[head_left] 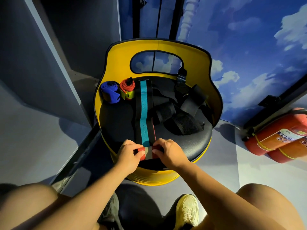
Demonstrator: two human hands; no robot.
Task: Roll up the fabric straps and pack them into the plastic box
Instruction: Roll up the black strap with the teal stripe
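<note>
Both hands work one strap at the near edge of the black seat of a yellow barrel chair. Left hand and right hand each pinch an end of a small red-and-grey roll, fingers curled tight on it, thumbs on the near side; grip narrow on both sides, holding the roll. Running away from the grip toward the chair back lies the unrolled length, a black strap with a teal stripe, flat on the seat, its near end meeting the roll between the hands. Right of the grip and farther back, a heap of loose black straps, partly tangled. Far left of the grip, against the chair wall, two finished rolls stand side by side: a blue roll and a red roll. No plastic box identifiable in view. Red fire extinguishers lie on the floor well right of the grip. A pale sneaker below.
</note>
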